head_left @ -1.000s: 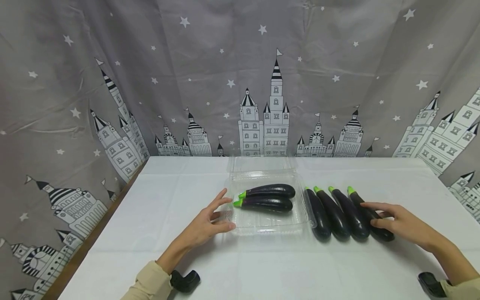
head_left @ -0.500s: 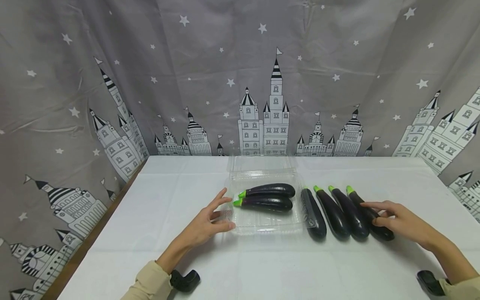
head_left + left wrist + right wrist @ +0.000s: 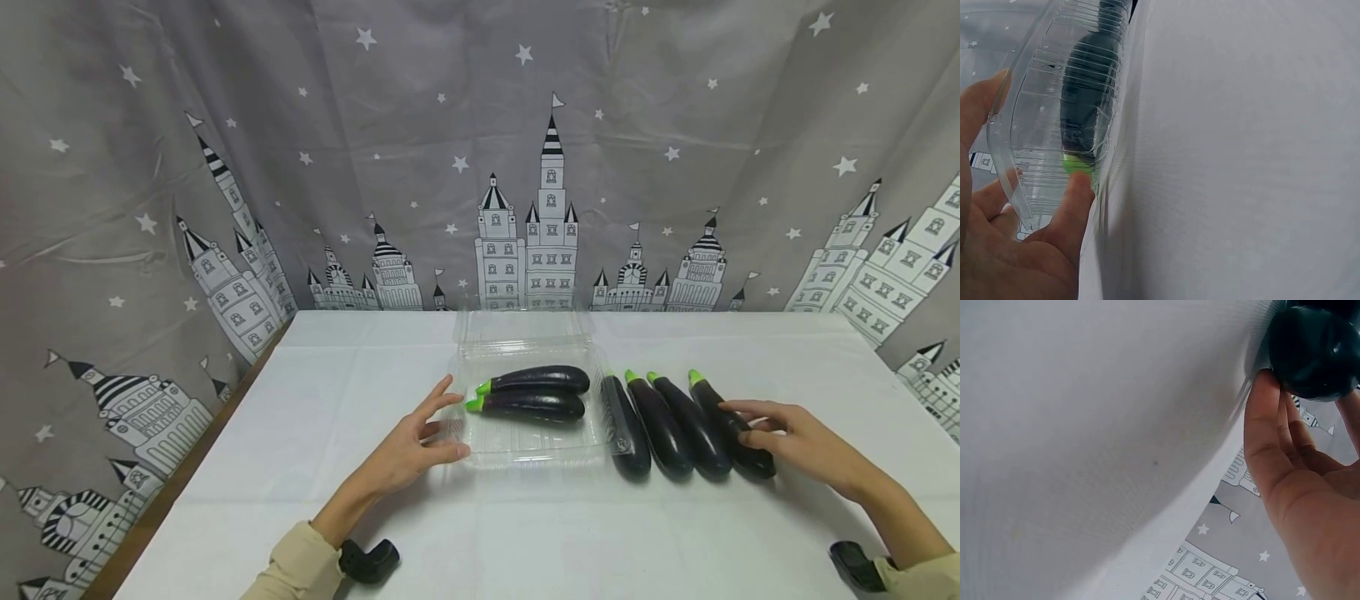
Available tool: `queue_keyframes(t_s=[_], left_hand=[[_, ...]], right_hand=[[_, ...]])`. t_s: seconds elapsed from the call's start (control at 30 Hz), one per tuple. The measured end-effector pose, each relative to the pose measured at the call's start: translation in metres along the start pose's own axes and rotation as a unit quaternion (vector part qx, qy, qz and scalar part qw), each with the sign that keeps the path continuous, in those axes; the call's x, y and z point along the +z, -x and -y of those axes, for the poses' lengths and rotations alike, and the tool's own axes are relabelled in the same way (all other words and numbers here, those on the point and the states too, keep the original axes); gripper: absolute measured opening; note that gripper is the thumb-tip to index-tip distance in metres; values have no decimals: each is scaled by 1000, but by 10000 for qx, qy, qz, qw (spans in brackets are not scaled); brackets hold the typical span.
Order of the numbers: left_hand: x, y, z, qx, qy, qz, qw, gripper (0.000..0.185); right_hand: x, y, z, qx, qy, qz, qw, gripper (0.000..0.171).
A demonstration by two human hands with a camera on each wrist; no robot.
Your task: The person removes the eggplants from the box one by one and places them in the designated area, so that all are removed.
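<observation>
Two dark purple eggplants (image 3: 536,406) with green stem ends lie side by side in a clear plastic clamshell box (image 3: 525,452), its lid (image 3: 521,327) folded back. My left hand (image 3: 408,446) touches the box's left side with spread fingers. In the left wrist view, fingers (image 3: 1072,209) rest against its ribbed wall. Right of the box, several eggplants (image 3: 663,425) lie in a slanted row, close together. My right hand (image 3: 806,446) rests its fingers against the rightmost eggplant (image 3: 731,429). In the right wrist view, fingertips (image 3: 1265,384) touch that eggplant's rounded end.
A white cloth (image 3: 540,533) covers the table. Its left edge (image 3: 202,446) shows brown. A grey curtain (image 3: 420,125) printed with castles and stars hangs behind. The row's leftmost eggplant (image 3: 626,433) sits against the box's right side, partly seen through clear plastic.
The row of eggplants right of the box has shifted left and drawn together, the leftmost first. My right hand has moved slightly left with the rightmost one. My left hand has stayed put.
</observation>
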State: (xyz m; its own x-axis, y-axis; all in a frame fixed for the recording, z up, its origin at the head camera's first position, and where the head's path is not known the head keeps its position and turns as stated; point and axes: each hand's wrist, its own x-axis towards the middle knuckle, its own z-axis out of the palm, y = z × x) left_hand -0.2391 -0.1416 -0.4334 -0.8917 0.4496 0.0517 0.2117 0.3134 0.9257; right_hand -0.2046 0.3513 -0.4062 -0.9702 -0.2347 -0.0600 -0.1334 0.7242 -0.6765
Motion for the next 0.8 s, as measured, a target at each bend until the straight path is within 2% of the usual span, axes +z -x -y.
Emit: queue_keyframes(t_s=[0.27,0.67,0.8], left_hand=[[0,0,0,14,69,27,10000,70],[0,-1,2,-33,92,17,10000,70],[0,4,-16,-143,142,80,9998,66]], right_hand=[[0,0,-3,-52,1,37,10000,43],[-1,2,1,-181,254,-273,9991,43],[-1,2,1,-241,250,-332,9988,41]])
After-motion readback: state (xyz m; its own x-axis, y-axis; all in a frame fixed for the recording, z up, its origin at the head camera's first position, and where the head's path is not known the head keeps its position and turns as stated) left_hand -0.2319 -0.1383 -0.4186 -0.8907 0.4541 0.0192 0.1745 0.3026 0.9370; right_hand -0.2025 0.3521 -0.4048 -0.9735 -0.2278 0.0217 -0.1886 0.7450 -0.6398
